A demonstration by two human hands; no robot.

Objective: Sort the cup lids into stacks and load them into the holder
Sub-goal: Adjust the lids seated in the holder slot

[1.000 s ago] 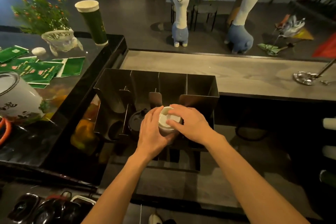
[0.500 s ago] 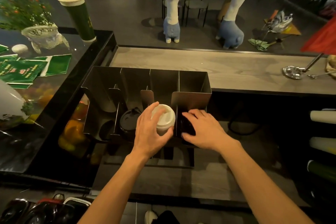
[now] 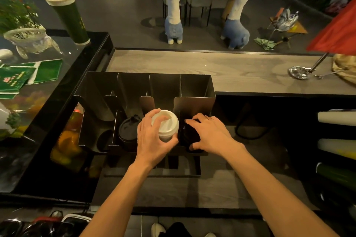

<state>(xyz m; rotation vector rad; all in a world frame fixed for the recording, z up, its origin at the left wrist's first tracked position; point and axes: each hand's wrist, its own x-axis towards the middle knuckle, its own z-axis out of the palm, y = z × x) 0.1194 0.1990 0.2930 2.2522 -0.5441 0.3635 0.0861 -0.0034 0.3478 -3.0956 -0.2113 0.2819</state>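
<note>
Your left hand (image 3: 152,140) grips the white lid stack (image 3: 167,124) and your right hand (image 3: 211,133) clasps black lids (image 3: 189,136) in the rightmost slot of the holder (image 3: 194,84); loading appears nearly complete.

left hand (image 3: 152,140), right hand (image 3: 211,134): bare. left forearm (image 3: 115,198), right forearm (image 3: 269,188): bare from wrists back to frame edge. below hands, at bottom edge: pale shoe toe (image 3: 158,229), rounded; dark garment (image 3: 176,229) just beside it; second pale shoe toe (image 3: 210,234) further right, mostly cut off.
</note>
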